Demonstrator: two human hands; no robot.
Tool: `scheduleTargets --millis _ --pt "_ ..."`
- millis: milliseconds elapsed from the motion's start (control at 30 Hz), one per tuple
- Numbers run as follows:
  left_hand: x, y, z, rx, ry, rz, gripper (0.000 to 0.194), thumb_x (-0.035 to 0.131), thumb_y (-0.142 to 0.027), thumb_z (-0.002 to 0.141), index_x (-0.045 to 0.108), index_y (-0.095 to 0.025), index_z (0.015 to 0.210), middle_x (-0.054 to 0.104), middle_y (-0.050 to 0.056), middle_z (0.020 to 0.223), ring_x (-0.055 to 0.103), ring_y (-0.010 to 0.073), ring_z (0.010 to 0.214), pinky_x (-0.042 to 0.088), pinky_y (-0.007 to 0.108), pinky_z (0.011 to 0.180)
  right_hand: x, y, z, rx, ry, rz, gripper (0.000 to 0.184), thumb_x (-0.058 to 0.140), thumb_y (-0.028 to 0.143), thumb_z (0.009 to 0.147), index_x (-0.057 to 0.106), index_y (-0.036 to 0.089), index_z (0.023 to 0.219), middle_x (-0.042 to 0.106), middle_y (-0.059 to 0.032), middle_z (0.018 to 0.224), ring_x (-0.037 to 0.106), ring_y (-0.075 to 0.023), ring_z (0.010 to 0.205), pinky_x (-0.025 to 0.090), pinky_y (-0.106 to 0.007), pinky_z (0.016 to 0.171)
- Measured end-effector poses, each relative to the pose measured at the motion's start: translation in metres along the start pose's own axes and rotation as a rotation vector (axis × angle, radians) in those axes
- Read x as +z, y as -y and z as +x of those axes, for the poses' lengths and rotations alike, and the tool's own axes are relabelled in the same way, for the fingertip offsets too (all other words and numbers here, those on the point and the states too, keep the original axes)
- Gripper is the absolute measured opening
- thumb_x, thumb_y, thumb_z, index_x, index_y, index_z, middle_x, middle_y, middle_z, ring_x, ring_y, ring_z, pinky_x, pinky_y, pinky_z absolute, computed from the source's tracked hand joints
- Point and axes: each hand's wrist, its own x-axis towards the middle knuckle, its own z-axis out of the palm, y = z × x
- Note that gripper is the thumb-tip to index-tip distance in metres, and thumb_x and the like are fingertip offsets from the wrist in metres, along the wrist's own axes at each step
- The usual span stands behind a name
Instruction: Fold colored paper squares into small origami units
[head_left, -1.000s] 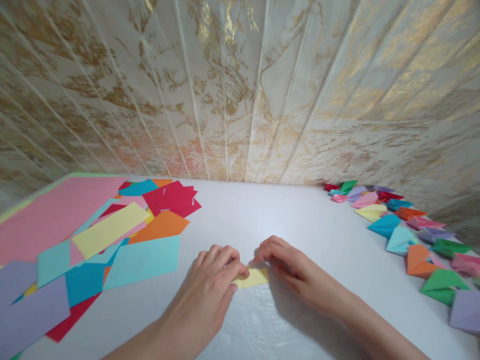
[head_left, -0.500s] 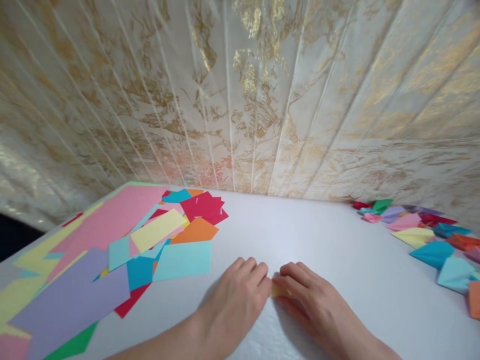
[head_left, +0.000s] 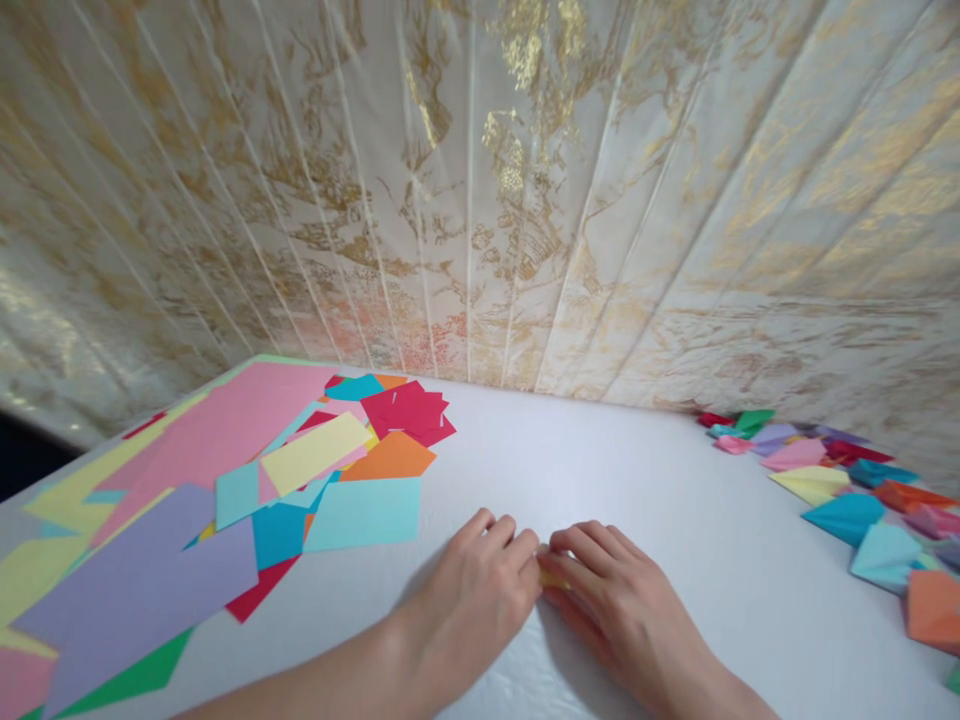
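Note:
A small piece of yellow paper (head_left: 553,577) shows between my two hands, low over the white table. My left hand (head_left: 491,585) has its fingers curled and closed on the paper's left end. From the other side my right hand (head_left: 611,590) pinches the same paper, thumb below and fingers above. Most of the paper is hidden behind the fingers, so its folded shape cannot be made out. The fingertips of both hands almost meet.
Loose coloured sheets lie at the left, among them a purple sheet (head_left: 157,600), a light blue sheet (head_left: 367,515) and a large pink sheet (head_left: 247,420). Folded paper pieces, such as an orange one (head_left: 934,608), line the right side. A gold-patterned curtain (head_left: 510,200) hangs behind the white table (head_left: 517,470).
My hands have shifted very slightly and drawn a little closer together on the yellow paper. The view has turned a little to the right.

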Motion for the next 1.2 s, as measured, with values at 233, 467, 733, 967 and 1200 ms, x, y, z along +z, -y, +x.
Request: scheduleTargets --millis 233,467,733,967,1200 --pt "-0.003 0.007 0.003 -0.024 -0.036 -0.072 0.015 0.064 -0.012 0.092 0.062 -0.019 0.079 0.063 0.001 0.081 0.056 0.0221 0.076 0.038 0.038 0.068 -0.004 -0.004 0.003 0.079 0.043 0.113 0.018 0.055 0.014 0.098 0.072 0.022 0.097 0.069 -0.0053 0.092 0.063 -0.0190 0.082 0.053 -0.029 0.071" --pt "-0.004 0.014 0.007 -0.032 -0.050 -0.072 0.020 0.055 -0.011 0.097 0.059 -0.021 0.080 0.061 0.000 0.076 0.055 0.0214 0.069 0.035 0.036 0.065 -0.008 -0.013 0.007 0.207 0.079 0.318 0.019 0.062 0.009 0.092 0.076 0.021 0.097 0.071 -0.0040 0.093 0.068 -0.0160 0.082 0.053 -0.023 0.073" --pt "-0.009 0.021 0.022 0.108 -0.055 0.036 0.027 0.046 -0.007 0.099 0.054 -0.020 0.077 0.059 0.000 0.073 0.056 0.0199 0.067 0.037 0.036 0.066 -0.013 -0.012 0.013 0.324 0.073 0.408 0.025 0.061 -0.002 0.082 0.076 0.019 0.085 0.069 -0.0016 0.085 0.066 -0.0128 0.070 0.050 -0.021 0.067" --pt "-0.015 0.021 0.039 0.170 -0.061 0.065 0.027 0.046 -0.004 0.097 0.056 -0.018 0.076 0.060 0.002 0.074 0.055 0.0216 0.068 0.039 0.036 0.067 -0.014 -0.017 0.014 0.327 0.057 0.368 0.022 0.059 0.002 0.084 0.071 0.017 0.073 0.064 0.0006 0.073 0.059 -0.0111 0.062 0.044 -0.019 0.059" --pt "-0.016 0.009 0.035 -0.145 -0.183 -0.318 0.014 0.044 -0.024 0.103 0.056 -0.020 0.098 0.063 0.001 0.083 0.061 0.0198 0.073 0.043 0.033 0.067 -0.010 -0.012 0.008 0.337 -0.062 0.237 0.017 0.048 0.008 0.087 0.056 0.019 0.076 0.055 0.0014 0.068 0.045 -0.0111 0.054 0.033 -0.022 0.054"
